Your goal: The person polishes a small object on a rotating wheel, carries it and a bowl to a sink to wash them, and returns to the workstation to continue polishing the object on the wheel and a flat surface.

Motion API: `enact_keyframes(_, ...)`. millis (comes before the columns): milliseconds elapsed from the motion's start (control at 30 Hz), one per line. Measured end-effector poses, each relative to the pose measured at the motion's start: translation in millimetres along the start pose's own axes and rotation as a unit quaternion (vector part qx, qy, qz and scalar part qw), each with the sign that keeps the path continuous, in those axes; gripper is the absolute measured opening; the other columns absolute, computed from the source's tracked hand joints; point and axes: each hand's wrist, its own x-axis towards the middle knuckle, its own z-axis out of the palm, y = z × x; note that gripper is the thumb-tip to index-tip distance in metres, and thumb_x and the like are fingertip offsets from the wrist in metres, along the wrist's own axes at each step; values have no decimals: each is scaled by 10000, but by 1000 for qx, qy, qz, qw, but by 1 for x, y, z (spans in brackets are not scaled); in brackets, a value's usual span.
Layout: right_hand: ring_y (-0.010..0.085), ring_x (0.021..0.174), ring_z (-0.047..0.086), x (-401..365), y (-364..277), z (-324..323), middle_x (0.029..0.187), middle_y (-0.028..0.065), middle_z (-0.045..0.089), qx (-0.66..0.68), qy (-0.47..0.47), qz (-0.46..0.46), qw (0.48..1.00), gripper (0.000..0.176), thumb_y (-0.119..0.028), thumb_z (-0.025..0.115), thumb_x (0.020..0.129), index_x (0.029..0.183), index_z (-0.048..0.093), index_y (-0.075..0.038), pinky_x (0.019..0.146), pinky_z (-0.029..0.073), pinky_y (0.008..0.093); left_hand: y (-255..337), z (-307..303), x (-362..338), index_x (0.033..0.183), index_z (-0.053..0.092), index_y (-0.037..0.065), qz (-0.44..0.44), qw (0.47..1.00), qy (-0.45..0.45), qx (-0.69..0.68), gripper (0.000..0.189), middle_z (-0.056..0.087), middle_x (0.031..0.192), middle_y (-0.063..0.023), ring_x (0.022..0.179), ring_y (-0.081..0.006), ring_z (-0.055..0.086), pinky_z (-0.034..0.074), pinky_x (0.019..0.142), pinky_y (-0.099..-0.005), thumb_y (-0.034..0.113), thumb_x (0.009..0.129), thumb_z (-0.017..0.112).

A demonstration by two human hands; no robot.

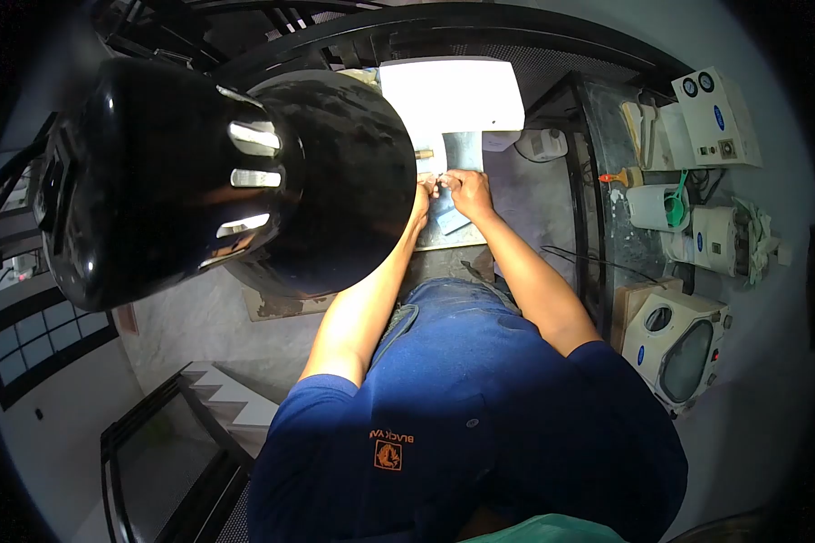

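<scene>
Both my hands meet under the lamp's light at the bench. My left hand [425, 192], partly hidden behind the black lamp shade [335, 181], has its fingers closed on something too small to make out. Touching or nearly touching it, my right hand [470, 191] is bent in a pinch on a tiny item I cannot identify. Just above the hands a brass-coloured piece [424, 155] points out from the shade's edge. A white box-like unit [453, 95] stands beyond them, brightly lit. Below my hands lies a light blue flat piece [453, 220] on the work surface.
On the right, a side bench holds a white unit with two gauges [717, 118], a white cup [647, 206] with a green scoop [675, 206], an orange-tipped tool [621, 178] and a machine with a dark window [679, 348]. A white staircase edge [231, 394] shows lower left.
</scene>
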Motion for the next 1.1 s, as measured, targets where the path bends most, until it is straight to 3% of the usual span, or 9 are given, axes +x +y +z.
enact_keyframes(167,267,665,641,5,-1,0,706,121,660,-7,-26,42,999,139,-151,604,803,799,685,-38,645,486,353,12,-2,1,836,622,-41,-61,998,-4,-33,98,639,749,-94,552,-116,531,452,509,-223,-18,849,528)
enact_keyframes(267,255,683,647,7,-9,-6,705,123,661,-2,-50,82,995,157,-165,620,799,789,686,-22,655,486,350,21,8,-7,841,605,-59,-94,993,25,-67,85,632,763,-118,580,-136,554,475,495,-232,-27,846,526)
enact_keyframes(400,215,665,660,9,-4,-3,707,121,666,-41,-59,63,995,145,-138,614,800,832,682,-13,635,495,317,31,9,-14,838,598,-68,-113,989,45,-87,88,628,763,-125,576,-139,557,472,488,-225,-35,848,518)
enact_keyframes(567,206,663,660,9,-7,-7,702,121,666,-2,-76,107,991,150,-135,609,802,833,683,-9,638,495,304,25,11,-10,843,601,-67,-120,990,25,-70,92,629,768,-125,588,-138,560,468,490,-226,-37,845,514)
enact_keyframes(700,234,685,649,10,-1,-7,714,116,665,-58,-61,62,994,129,-147,630,791,792,688,-33,666,493,344,18,9,-7,850,596,-75,-110,987,50,-105,95,629,754,-125,582,-140,557,468,502,-232,-38,848,509)
enact_keyframes(833,277,686,638,10,2,-8,708,134,651,15,-60,100,993,123,-164,638,781,800,689,-54,670,490,360,19,13,-8,852,596,-72,-106,991,37,-79,89,631,772,-126,581,-141,555,472,504,-234,-47,842,510)
enact_keyframes(967,232,674,649,9,-5,-9,721,106,669,-81,-81,83,990,131,-152,621,793,801,685,-37,674,494,352,22,9,-8,852,594,-74,-117,987,43,-105,81,625,760,-121,582,-143,557,473,499,-238,-48,838,519)
enact_keyframes(1033,263,677,642,5,-2,-7,714,119,661,17,-26,60,998,143,-169,630,790,805,683,-37,663,489,371,22,11,-10,850,593,-74,-97,991,22,-93,82,613,738,-109,579,-145,555,472,498,-237,-48,839,516)
enact_keyframes(1100,279,694,641,7,4,-3,709,124,657,34,-43,94,994,150,-178,630,791,810,683,-38,663,487,376,22,10,-8,851,594,-74,-111,991,17,-70,82,608,734,-108,582,-145,553,471,499,-237,-50,838,516)
